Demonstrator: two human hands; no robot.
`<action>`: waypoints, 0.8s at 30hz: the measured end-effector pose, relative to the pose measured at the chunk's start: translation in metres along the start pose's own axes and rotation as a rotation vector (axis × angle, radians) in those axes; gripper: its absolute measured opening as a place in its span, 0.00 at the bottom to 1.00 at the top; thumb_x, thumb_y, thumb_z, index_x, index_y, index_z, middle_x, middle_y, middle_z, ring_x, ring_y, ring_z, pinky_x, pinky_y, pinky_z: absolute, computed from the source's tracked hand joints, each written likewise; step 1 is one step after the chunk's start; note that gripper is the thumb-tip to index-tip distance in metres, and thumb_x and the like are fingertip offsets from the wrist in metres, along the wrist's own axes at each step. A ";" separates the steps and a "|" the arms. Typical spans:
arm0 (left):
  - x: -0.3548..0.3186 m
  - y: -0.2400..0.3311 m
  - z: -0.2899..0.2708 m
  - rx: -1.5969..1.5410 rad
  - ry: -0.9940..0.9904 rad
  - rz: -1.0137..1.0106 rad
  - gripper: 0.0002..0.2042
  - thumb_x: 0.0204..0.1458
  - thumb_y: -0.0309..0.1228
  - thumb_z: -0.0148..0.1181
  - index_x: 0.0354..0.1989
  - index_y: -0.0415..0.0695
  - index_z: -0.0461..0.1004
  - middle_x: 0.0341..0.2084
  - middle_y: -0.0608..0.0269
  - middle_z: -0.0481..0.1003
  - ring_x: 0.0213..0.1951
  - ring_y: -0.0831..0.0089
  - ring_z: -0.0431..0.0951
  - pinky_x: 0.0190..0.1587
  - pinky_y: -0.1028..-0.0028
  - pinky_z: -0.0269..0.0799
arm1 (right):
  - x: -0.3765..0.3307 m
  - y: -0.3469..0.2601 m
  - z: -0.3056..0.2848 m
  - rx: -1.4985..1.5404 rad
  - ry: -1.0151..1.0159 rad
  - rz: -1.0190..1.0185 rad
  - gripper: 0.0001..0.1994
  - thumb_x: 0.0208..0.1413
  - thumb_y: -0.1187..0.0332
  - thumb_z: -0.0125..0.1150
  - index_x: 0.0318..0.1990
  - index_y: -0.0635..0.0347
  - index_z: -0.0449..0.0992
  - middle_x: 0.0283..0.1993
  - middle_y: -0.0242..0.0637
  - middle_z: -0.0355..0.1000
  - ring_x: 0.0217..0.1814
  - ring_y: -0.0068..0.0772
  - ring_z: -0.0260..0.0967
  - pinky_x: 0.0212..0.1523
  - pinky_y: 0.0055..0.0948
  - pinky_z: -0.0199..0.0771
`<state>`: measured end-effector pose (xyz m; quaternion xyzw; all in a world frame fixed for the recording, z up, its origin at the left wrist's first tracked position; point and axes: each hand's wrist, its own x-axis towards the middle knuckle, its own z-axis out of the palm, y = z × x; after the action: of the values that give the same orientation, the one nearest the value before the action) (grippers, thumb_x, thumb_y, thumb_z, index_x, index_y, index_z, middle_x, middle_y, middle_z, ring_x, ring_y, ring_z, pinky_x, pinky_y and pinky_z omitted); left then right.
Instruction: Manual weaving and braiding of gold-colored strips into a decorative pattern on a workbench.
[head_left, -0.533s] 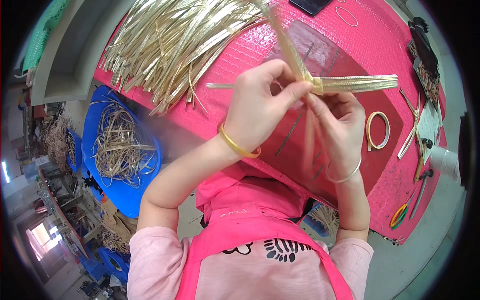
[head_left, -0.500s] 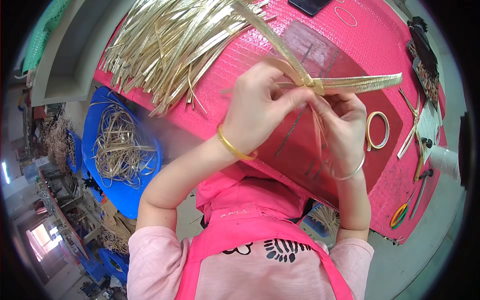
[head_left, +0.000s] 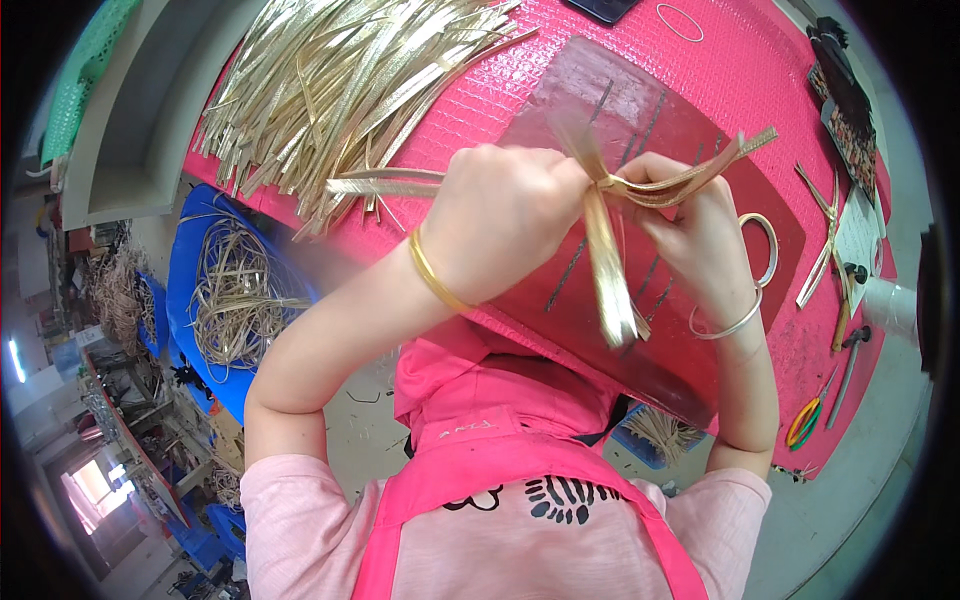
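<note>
Between my hands, gold strips [head_left: 605, 265] cross at a central knot, with ends sticking out to the left, right, up and down. My left hand [head_left: 512, 215] is closed round the left-hand strips, its knuckles up, close beside the knot. The fingers of my right hand [head_left: 690, 215] grip the strips that run to the right. The downward ends hang over a dark red board [head_left: 650, 340] on the pink table covering. Parts of the strips inside both hands are hidden.
A large heap of gold strips [head_left: 330, 90] lies at the far left. Blue container [head_left: 185, 300] of strip scraps stands left of the table. On the right are a tape roll [head_left: 768, 250], scissors [head_left: 803, 425] and a metal rod [head_left: 848, 380]. A phone [head_left: 603, 8] lies at the back.
My hands have pulled slightly apart, and the knot has shifted a little left. The left hand has turned knuckles up. Strip ends now hang downward and stick out left past that hand.
</note>
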<state>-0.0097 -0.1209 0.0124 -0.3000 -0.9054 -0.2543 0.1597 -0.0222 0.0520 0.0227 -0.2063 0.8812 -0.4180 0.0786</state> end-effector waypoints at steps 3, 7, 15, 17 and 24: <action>-0.003 0.011 0.003 0.150 0.088 0.035 0.06 0.39 0.29 0.51 0.18 0.43 0.62 0.13 0.61 0.63 0.16 0.67 0.69 0.16 0.74 0.64 | 0.004 0.004 -0.005 0.496 -0.090 0.175 0.06 0.43 0.74 0.56 0.25 0.70 0.70 0.22 0.35 0.70 0.20 0.20 0.64 0.23 0.19 0.64; -0.002 0.012 0.013 -0.050 0.277 -0.081 0.05 0.37 0.28 0.53 0.20 0.42 0.65 0.17 0.59 0.64 0.16 0.65 0.68 0.18 0.71 0.64 | 0.004 0.009 0.009 1.032 -0.105 0.298 0.06 0.43 0.74 0.58 0.28 0.68 0.71 0.28 0.36 0.70 0.24 0.21 0.67 0.28 0.18 0.68; 0.003 0.004 -0.023 -0.821 -0.261 -0.636 0.08 0.42 0.25 0.52 0.31 0.37 0.73 0.20 0.56 0.73 0.22 0.71 0.72 0.29 0.75 0.67 | -0.001 0.011 0.037 0.567 0.315 -0.101 0.10 0.40 0.75 0.60 0.33 0.66 0.72 0.28 0.32 0.70 0.31 0.19 0.66 0.33 0.17 0.66; 0.007 0.002 -0.031 -0.933 -0.308 -0.666 0.08 0.42 0.25 0.53 0.31 0.35 0.73 0.20 0.57 0.74 0.22 0.79 0.70 0.27 0.77 0.67 | -0.010 0.011 0.033 0.650 0.138 0.099 0.09 0.40 0.75 0.60 0.32 0.66 0.73 0.27 0.31 0.70 0.32 0.19 0.65 0.33 0.19 0.66; -0.009 -0.011 -0.012 -0.778 -0.119 -0.496 0.07 0.37 0.24 0.58 0.27 0.35 0.74 0.21 0.56 0.74 0.22 0.75 0.74 0.27 0.79 0.69 | -0.016 0.006 0.026 1.101 -0.026 0.342 0.06 0.45 0.74 0.56 0.29 0.69 0.70 0.26 0.35 0.69 0.25 0.22 0.65 0.26 0.17 0.64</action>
<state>-0.0079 -0.1393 0.0146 -0.1263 -0.7947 -0.5880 -0.0826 -0.0016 0.0444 0.0011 0.0053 0.5535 -0.7939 0.2515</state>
